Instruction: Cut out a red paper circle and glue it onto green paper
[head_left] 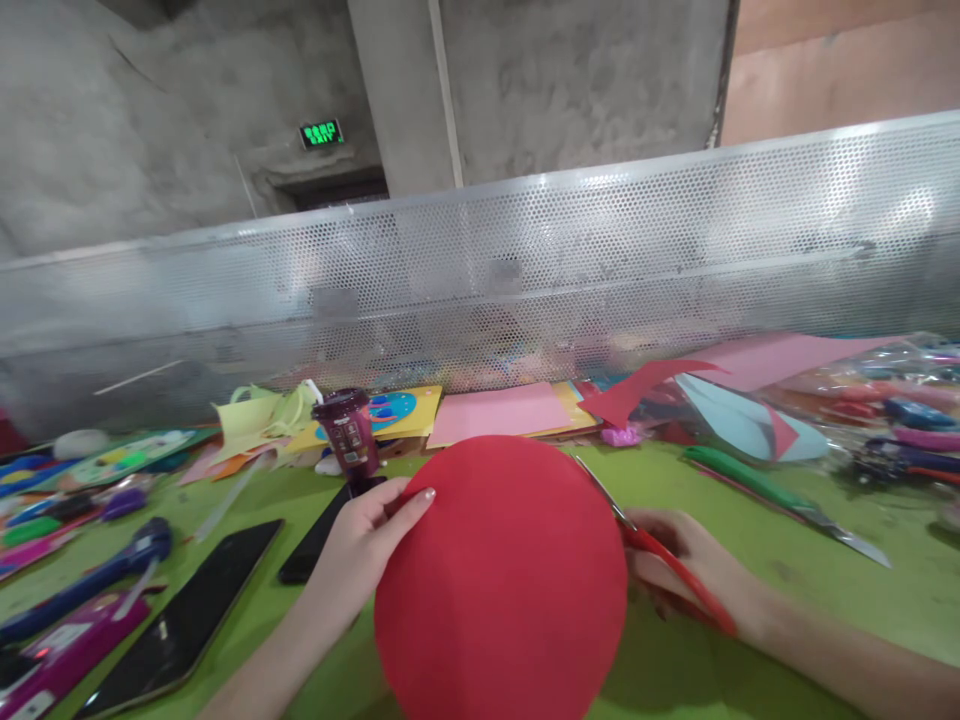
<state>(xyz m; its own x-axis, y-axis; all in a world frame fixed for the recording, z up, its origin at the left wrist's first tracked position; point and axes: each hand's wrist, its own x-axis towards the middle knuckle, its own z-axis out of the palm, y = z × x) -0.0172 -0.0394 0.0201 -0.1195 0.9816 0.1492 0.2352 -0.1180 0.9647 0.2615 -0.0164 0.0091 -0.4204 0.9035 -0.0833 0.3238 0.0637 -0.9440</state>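
Note:
A large round sheet of red paper [502,580] stands tilted up in front of me, over the green tabletop. My left hand [375,525] pinches its upper left edge, thumb on the near face and fingers behind. At the paper's right edge, my right hand [686,560] is closed around red-handled scissors [671,570]. Their metal blades point up and left along the upper right rim of the circle. Part of the right hand's fingers is hidden behind the handles and the paper.
Left lie a black phone [187,620], a second dark phone [315,540] and a purple cup [350,440]. Pink paper [499,412] and red scraps [637,390] lie behind. Green-handled scissors [780,495] rest right. A perforated metal panel [480,280] bounds the back.

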